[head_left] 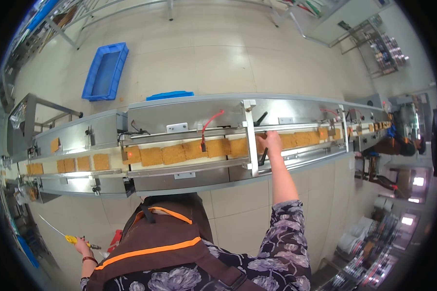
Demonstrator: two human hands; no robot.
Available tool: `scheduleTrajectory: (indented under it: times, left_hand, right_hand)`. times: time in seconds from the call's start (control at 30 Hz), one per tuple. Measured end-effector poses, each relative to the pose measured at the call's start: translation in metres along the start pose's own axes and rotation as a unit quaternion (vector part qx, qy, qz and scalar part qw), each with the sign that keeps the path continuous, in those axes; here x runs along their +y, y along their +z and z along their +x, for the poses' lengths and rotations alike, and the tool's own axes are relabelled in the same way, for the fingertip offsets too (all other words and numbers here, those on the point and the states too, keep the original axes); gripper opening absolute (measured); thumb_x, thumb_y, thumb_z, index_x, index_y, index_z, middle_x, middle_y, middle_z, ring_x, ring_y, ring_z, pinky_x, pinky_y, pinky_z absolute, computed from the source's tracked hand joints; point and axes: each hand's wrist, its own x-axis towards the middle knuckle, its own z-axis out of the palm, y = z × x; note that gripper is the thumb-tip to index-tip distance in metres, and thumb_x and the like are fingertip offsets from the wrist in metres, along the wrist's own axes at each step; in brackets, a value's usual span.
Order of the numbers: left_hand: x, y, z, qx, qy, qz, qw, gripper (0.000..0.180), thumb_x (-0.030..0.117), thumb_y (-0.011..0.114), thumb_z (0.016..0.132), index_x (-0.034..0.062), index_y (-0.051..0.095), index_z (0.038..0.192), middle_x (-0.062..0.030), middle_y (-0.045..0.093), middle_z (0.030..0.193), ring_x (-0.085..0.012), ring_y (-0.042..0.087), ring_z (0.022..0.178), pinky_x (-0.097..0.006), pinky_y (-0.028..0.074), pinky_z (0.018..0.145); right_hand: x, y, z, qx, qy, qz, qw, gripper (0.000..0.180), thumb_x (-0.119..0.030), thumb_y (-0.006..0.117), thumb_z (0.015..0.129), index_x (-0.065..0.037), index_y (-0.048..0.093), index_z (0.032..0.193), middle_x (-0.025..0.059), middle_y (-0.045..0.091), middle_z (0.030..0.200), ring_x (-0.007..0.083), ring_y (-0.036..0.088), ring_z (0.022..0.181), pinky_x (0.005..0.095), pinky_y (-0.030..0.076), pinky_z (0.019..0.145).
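My left hand [83, 246], low at the left beside my body, is closed around a yellow air blow gun [72, 239] with a long thin metal nozzle pointing up and left. My right hand [272, 142] reaches over the conveyor [179, 176], just right of an upright metal crossbar [252, 140]. Its fingers curl down at the row of flat golden-brown squares [175, 154], which look like crackers or crisp slabs. What lies between those fingers is hidden. The squares sit nearly edge to edge in the middle and farther apart on the left.
Red-cabled sensors [203, 145] and black clamp levers [260, 118] stick up along the rails. Beyond the conveyor, a blue crate [105, 72] lies on the tiled floor. Another person [398, 145] is at the far right end. One brown square [55, 144] lies off the row.
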Motion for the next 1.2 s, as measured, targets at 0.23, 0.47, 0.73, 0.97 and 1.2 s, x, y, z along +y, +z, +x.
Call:
scheduleTrajectory:
  times: [0.23,0.47,0.73,0.97,1.2]
  left_hand:
    - [-0.040,0.017,0.003,0.049,-0.006,-0.050,0.997,0.026,0.032,0.063,0.086,0.0063,0.059,0.083,-0.0050,0.061,0.069,-0.0192,0.057,0.053,-0.035,0.047,0.047]
    - [0.020,-0.011,-0.078,0.072,-0.023,0.135,0.988,0.033,0.028,0.060,0.091,-0.0044,0.061,0.095,-0.0090,0.067,0.074,-0.0196,0.062,0.049,-0.033,0.050,0.047]
    - [-0.064,-0.027,0.040,0.042,0.005,0.153,0.987,0.036,0.034,0.061,0.089,-0.0024,0.063,0.088,-0.0130,0.064,0.063,-0.0241,0.065,0.052,-0.038,0.051,0.051]
    - [-0.023,-0.026,0.168,-0.034,0.035,-0.018,0.999,0.035,0.032,0.058,0.093,-0.0015,0.061,0.099,-0.0098,0.067,0.078,-0.0171,0.061,0.052,-0.032,0.050,0.048]
    - [-0.110,-0.095,0.252,0.041,-0.063,-0.043,0.996,0.030,0.027,0.057,0.094,-0.0017,0.059,0.102,-0.0086,0.066,0.081,-0.0141,0.058,0.050,-0.029,0.048,0.044]
  right_hand:
    - [0.062,0.015,0.022,-0.045,0.086,0.355,0.930,0.033,-0.020,0.073,0.073,0.003,0.066,0.096,0.0128,0.069,0.082,0.0175,0.063,0.073,0.0338,0.050,0.067]
    - [0.033,-0.083,-0.028,0.307,0.045,0.299,0.902,0.031,-0.020,0.059,0.092,0.002,0.059,0.114,0.0145,0.065,0.105,0.0244,0.062,0.092,0.0340,0.050,0.080]
    - [-0.400,-0.006,-0.192,-0.250,-0.054,0.630,0.733,0.025,-0.013,0.066,0.083,-0.005,0.057,0.106,0.0034,0.057,0.090,0.0144,0.060,0.080,0.0292,0.054,0.069]
    - [-0.667,0.251,-0.231,-0.161,-0.080,0.476,0.861,0.026,-0.018,0.069,0.082,-0.001,0.058,0.097,0.0093,0.064,0.083,0.0190,0.064,0.074,0.0310,0.054,0.060]
    - [-0.735,0.158,-0.283,-0.056,-0.236,-0.034,0.969,0.037,-0.043,0.063,0.084,-0.007,0.064,0.094,0.0140,0.069,0.088,0.0328,0.066,0.085,0.0438,0.053,0.072]
